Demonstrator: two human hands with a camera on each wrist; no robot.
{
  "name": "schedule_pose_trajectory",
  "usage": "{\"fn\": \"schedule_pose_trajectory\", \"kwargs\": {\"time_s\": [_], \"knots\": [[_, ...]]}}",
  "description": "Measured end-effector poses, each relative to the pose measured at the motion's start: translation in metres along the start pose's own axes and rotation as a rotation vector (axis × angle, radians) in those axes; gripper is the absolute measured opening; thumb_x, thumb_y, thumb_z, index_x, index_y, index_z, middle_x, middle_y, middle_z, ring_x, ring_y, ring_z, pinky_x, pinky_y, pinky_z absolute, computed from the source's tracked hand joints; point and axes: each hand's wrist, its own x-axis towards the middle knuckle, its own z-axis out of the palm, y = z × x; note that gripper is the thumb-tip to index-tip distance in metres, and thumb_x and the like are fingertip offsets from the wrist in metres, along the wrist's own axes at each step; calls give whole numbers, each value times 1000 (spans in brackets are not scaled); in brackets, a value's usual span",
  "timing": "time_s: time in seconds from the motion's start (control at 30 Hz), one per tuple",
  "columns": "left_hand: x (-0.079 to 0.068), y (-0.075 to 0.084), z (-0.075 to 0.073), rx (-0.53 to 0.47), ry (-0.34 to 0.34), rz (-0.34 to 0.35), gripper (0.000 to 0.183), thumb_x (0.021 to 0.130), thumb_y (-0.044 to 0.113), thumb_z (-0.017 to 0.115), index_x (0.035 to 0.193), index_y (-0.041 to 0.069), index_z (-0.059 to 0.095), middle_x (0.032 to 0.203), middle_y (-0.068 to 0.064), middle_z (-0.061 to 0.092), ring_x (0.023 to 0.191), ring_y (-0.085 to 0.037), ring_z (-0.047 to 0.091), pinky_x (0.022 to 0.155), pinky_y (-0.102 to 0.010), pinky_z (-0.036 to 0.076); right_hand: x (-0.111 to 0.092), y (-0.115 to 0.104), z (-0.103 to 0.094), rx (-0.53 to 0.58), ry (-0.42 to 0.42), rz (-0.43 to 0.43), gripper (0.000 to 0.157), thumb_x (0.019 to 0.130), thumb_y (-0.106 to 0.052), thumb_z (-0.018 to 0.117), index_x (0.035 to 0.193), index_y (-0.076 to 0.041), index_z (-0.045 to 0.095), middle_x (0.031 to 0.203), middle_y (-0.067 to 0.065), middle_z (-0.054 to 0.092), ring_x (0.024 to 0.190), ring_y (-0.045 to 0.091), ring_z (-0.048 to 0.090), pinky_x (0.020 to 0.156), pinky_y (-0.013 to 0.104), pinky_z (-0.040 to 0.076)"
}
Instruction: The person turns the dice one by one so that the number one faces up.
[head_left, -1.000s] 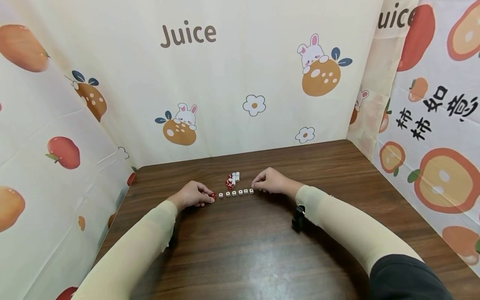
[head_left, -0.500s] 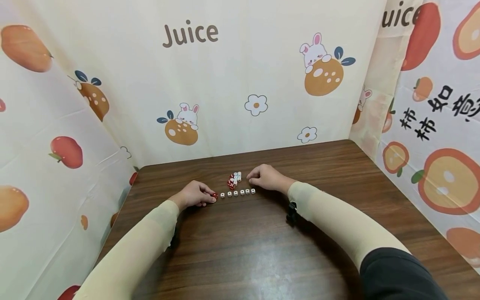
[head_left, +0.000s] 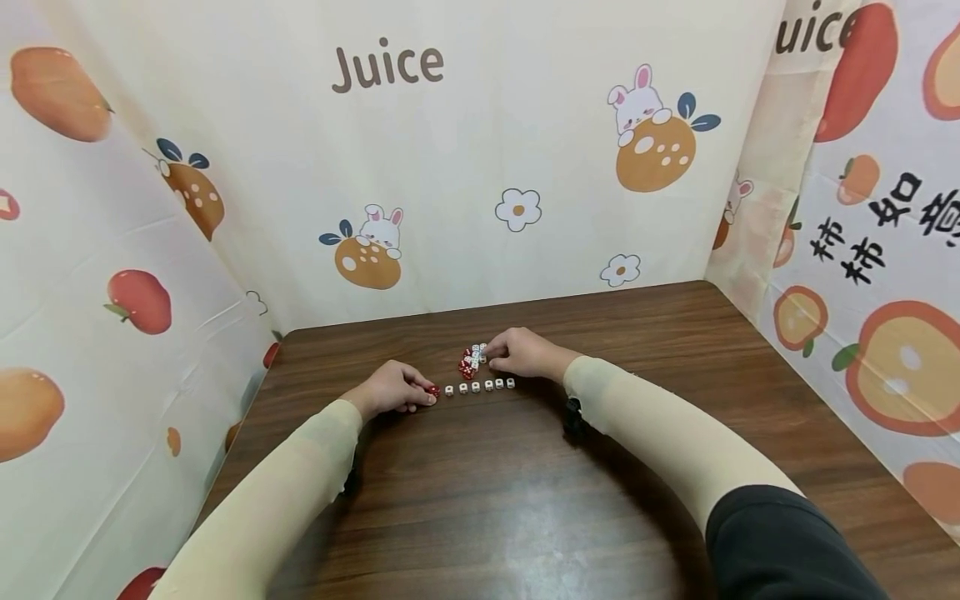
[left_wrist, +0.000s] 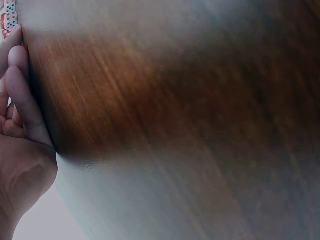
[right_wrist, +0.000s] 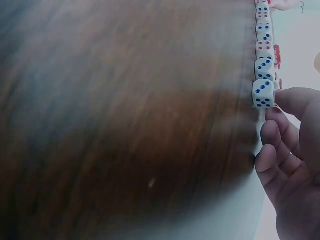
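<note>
In the head view, my left hand point(head_left: 393, 388) pinches a red die point(head_left: 433, 390) between thumb and forefinger at the left end of a row of white dice point(head_left: 476, 387). Most of that red die is hidden in the left wrist view, behind the fingers of the left hand point(left_wrist: 22, 115). My right hand point(head_left: 525, 353) reaches to the right side of a small pile of red dice point(head_left: 467, 372) and white dice point(head_left: 476, 361) behind the row. Its thumb and forefinger stand a little apart beside a white die; contact cannot be made out. In the right wrist view, white dice point(right_wrist: 263, 93) partly cover the fingertips.
The dice rest on a brown wood-grain table point(head_left: 465, 492). A printed cloth point(head_left: 450, 167) with fruit and rabbits hangs behind the table's back edge, and more cloth hangs at both sides.
My right hand has moved left and slightly back, from the right end of the white row to the pile. The left hand has stayed at the red die. The view has shifted slightly.
</note>
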Motion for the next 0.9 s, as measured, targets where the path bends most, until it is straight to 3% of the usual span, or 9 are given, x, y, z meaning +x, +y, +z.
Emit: {"fn": "schedule_pose_trajectory", "kwargs": {"time_s": [0.13,0.23,0.37,0.47,0.9], "knots": [[0,1,0,3,-4,3,20,94,16,94,110,6,89,92,3,82,67,-8,66,62,-26,58,1,1,1,-10,-3,4,28,110,-18,76,136,-17,84,134,5,83,90,8,65,83,31,56],[0,2,0,5,-5,1,21,94,16,94,111,6,89,93,2,82,67,-9,66,62,-26,58,2,1,1,-17,5,4,26,109,-18,77,134,-15,85,117,3,84,81,10,57,77,30,50],[0,1,0,7,-3,-5,21,95,17,94,112,6,89,92,2,82,68,-9,66,63,-26,57,1,1,1,-18,20,7,25,106,-17,79,130,-11,84,92,0,73,75,10,53,73,28,46],[0,1,0,7,-1,-9,21,94,17,94,112,6,89,92,3,82,68,-9,66,63,-26,57,1,0,1,-14,24,11,25,106,-15,80,130,-10,84,85,-2,68,73,9,51,71,28,45],[-2,3,0,13,1,-7,21,95,18,94,113,7,89,97,-1,83,68,-9,66,63,-27,58,1,0,2,-15,50,69,24,104,-16,81,126,-8,85,92,0,78,77,9,63,73,26,52]]}}
